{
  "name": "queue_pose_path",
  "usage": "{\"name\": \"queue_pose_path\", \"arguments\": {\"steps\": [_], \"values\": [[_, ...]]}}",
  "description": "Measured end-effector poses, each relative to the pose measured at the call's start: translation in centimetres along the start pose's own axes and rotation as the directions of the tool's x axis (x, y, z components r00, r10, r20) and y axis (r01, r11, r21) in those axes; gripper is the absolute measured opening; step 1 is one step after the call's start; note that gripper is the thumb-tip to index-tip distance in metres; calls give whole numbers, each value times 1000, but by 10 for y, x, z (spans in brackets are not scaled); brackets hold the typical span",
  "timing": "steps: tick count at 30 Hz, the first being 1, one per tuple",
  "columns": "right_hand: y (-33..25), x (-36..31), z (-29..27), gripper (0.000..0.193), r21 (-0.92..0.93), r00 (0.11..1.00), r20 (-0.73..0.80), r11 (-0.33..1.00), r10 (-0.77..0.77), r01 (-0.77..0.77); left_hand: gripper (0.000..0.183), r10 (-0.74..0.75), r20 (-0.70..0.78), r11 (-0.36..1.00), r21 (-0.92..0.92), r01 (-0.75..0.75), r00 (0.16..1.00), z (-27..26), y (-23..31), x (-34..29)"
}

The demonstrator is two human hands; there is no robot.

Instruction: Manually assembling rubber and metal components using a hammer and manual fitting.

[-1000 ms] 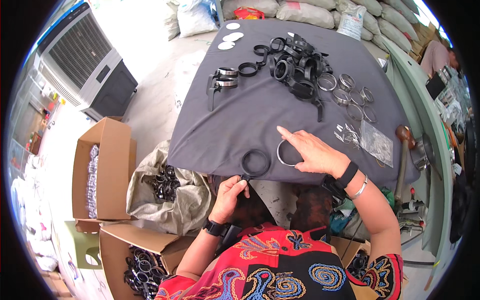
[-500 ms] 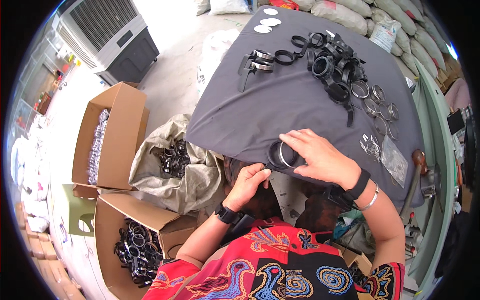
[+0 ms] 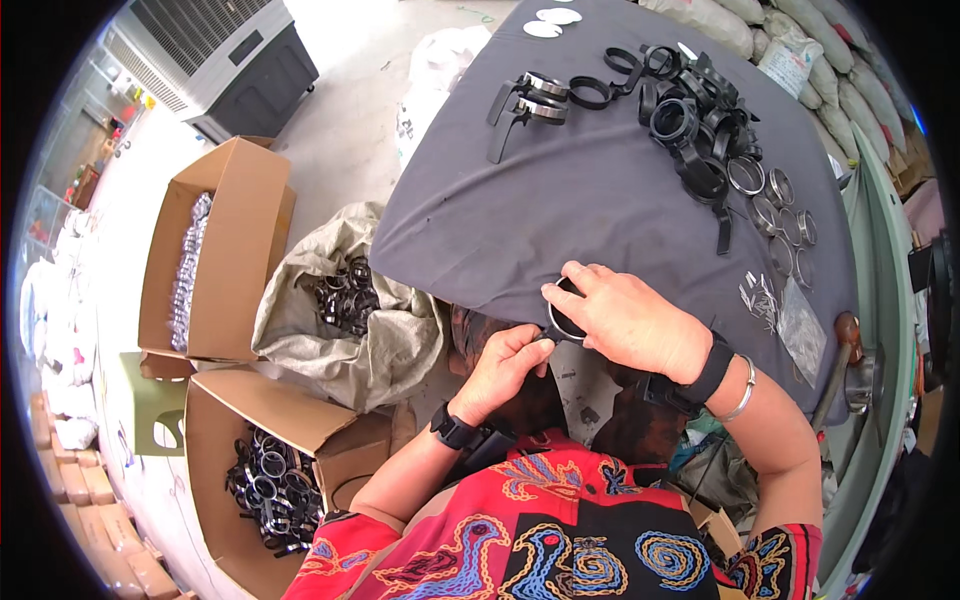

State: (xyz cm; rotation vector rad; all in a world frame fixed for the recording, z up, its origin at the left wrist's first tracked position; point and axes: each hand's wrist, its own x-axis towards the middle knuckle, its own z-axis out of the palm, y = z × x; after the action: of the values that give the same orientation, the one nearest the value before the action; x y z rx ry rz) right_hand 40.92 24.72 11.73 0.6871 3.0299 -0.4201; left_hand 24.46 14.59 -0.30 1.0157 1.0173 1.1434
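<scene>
Over the near edge of the table, my left hand pinches the tab handle of a black plastic ring between thumb and fingers. My right hand is closed over that ring from the right, its fingers curled across the top. A thin silver metal ring lies at the black ring's rim under the right fingers; most of it is hidden, so how deep it sits cannot be told. Farther off on the table are a pile of black handled rings, several loose metal rings and black rings fitted with metal bands.
The grey-covered table also bears white discs, small pins, a clear bag and a hammer. At left stand a cardboard box, a sack of black parts and another box full of rings.
My right hand has moved slightly left and wraps farther over the black ring. The metal ring, tilted up before, is now largely covered by the fingers. The whole view has shifted a little.
</scene>
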Motion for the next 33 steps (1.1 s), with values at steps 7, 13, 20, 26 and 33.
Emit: {"name": "queue_pose_path", "arguments": {"steps": [7,13,20,26,33], "values": [[-4,1,-8,47,33,999,24,999,40,-41,28,-2,6,999,38,2,1000,0,2,0],[-6,25,21,51,41,955,-235,984,181,-176,25,23,5,999,23,-24,1000,2,3,-2],[-8,32,59,53,-59,923,-327,971,202,-233,20,2,-67,998,63,3,998,6,2,-8],[-7,32,49,54,-45,928,-299,968,222,-246,21,12,-30,995,100,-9,999,9,19,-3],[43,17,10,31,638,599,-594,768,537,-55,32,335,-126,808,549,-216,934,0,82,48]]}}
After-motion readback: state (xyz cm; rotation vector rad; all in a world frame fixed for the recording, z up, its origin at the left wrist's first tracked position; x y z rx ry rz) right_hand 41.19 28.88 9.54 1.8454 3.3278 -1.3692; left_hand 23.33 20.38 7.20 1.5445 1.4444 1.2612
